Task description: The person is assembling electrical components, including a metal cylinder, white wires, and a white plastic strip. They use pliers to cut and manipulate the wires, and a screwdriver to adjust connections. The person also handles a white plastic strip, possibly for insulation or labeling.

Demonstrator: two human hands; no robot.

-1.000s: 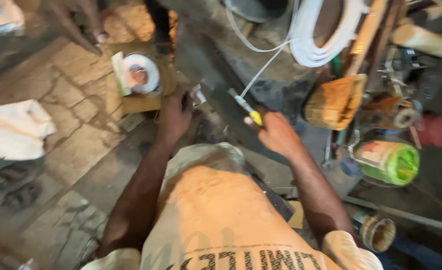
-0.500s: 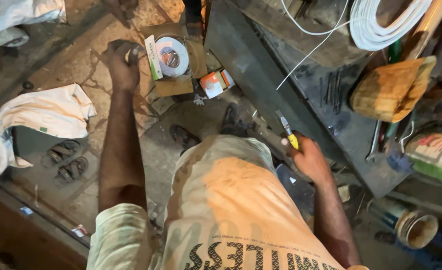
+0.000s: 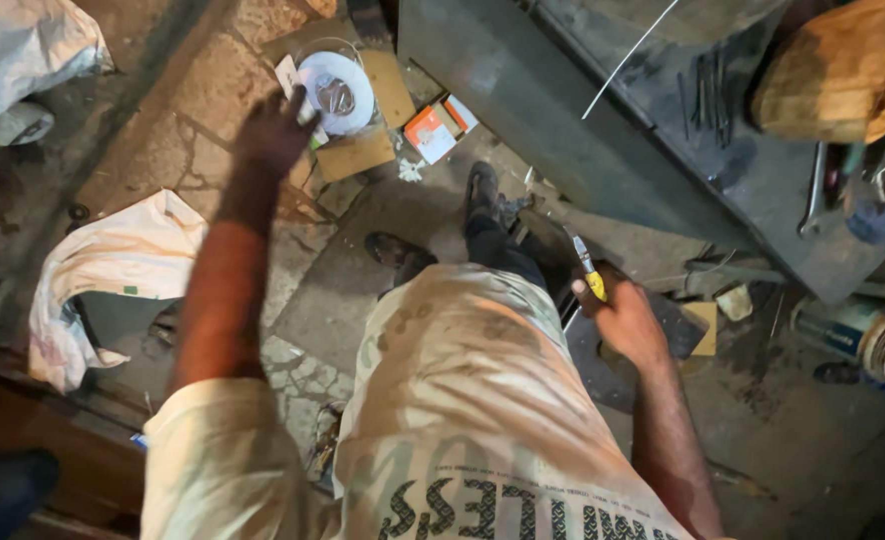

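Right hand (image 3: 628,320) low at the person's right side, fingers wrapped tight around a small hand tool (image 3: 588,268): yellow handle in the fist, grey metal tip sticking up and away from the body. Can't tell the tool type, too small. It hangs over the stone floor (image 3: 353,300), just off the near edge of the grey metal table (image 3: 603,150).

Left arm stretched forward and down. Left hand (image 3: 275,128) has fingers spread, loose, holding nothing; fingertips sit at the left edge of a white roll (image 3: 338,92). Can't tell if they touch it or hover just above. The roll lies flat on a piece of brown cardboard (image 3: 363,150) on the floor, with a thin white card beside it under the hand.

Just right of the cardboard: a small orange-and-white box (image 3: 433,130), on the floor, close to the table's base.

2 feet in dark sandals (image 3: 483,190) stand between the cardboard and the person's body.

Left side: crumpled white cloth (image 3: 113,270) on the floor, well apart from both hands.

Far right, on the table: a wooden block (image 3: 843,80), dark metal tools, a thin white wire (image 3: 628,55) running across the top.
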